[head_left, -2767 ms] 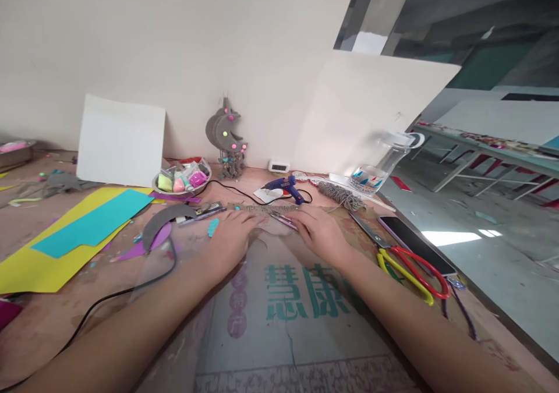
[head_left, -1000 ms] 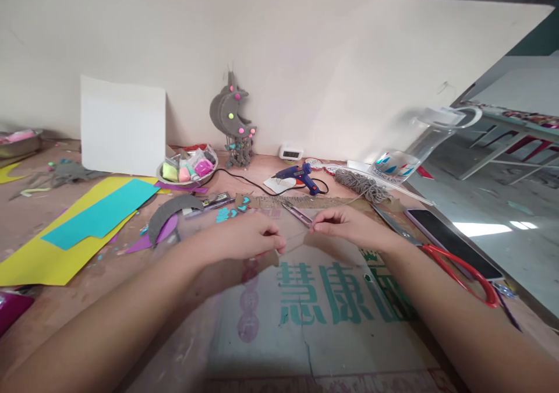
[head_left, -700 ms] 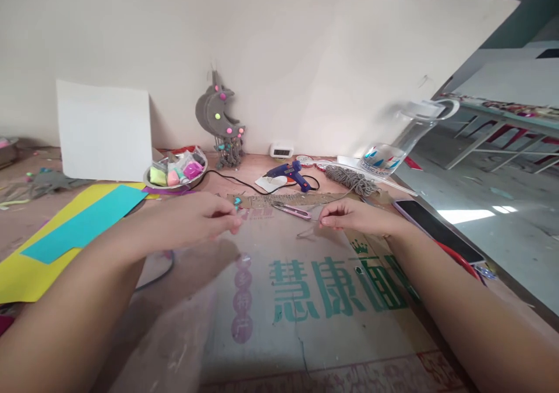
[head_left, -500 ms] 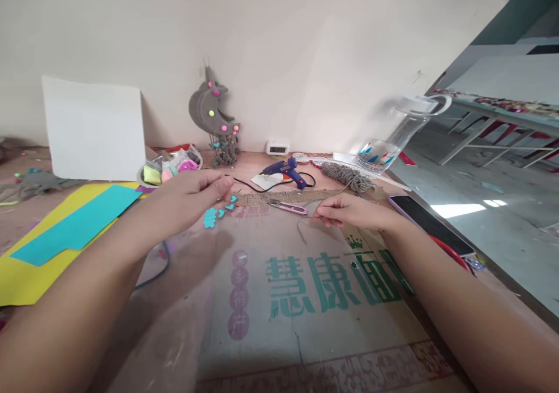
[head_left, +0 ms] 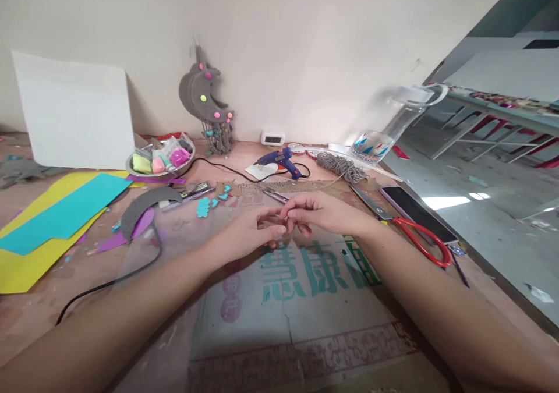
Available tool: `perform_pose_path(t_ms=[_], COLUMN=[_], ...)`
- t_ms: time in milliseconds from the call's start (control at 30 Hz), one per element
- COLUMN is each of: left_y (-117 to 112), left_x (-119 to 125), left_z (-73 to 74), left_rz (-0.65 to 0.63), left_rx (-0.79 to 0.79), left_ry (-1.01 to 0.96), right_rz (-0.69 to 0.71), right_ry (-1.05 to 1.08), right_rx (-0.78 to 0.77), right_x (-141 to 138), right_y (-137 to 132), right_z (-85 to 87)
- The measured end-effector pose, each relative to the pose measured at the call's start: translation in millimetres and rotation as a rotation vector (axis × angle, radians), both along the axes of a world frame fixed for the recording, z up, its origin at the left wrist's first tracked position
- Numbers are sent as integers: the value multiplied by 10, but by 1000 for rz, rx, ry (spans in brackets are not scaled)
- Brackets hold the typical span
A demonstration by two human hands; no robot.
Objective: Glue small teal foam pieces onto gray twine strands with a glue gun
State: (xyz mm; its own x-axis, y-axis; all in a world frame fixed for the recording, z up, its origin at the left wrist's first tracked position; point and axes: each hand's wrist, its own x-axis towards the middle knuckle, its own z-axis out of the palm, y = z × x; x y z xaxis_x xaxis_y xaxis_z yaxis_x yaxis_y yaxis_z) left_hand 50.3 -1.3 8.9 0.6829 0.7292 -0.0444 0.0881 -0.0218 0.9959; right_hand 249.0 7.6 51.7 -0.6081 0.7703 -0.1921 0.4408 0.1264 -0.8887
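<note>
Both half-curled, left hand [head_left: 245,231] and right hand [head_left: 325,211], fingers [head_left: 300,200] close together above printed cardboard [head_left: 317,316], grip unclear

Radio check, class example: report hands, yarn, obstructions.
Left hand, right hand: close together over printed sheet; grip unclear. Grey yarn: bundled beyond them. Cutter partly hidden behind right hand.

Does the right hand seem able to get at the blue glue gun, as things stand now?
Probably yes: the glue gun lies uncovered beyond the right hand, and the snips near the way seem to lie flat.
</note>
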Motion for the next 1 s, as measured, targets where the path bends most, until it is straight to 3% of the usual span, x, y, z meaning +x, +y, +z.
perform_pose_path(t_ms=[133,200,333,433,500,633,733,867,1000], left_y=[24,14,-117,-284,-383,-453,-420,-423,-553], left_x=[-48,-65,-22,54,96,119,105,79,61], left_z=[-6,44,198,281,308,332,347,349,382], left_rz=[-5,66,270,170,111,134,130,4,-368], left_rx=[86,170,453,507,518,498,515,729,996], left_ry=[250,326,261,312,326,312,305,344,251], right_rz=[-10,-113,-487,-620,-642,-625,-599,-536,-516], right_ry=[-102,-39,416,633,611,453,363,218,165], right_rx=[89,167,251,213,211,169,263,329,376], right_x=[-1,-13,-147,-311,-415,-555,-592,-556,-400], right_y=[-43,-74,-168,-256,-315,-409,-434,-383,-230], right_z=[112,185,198,82,0,-83,-100,-120,-96])
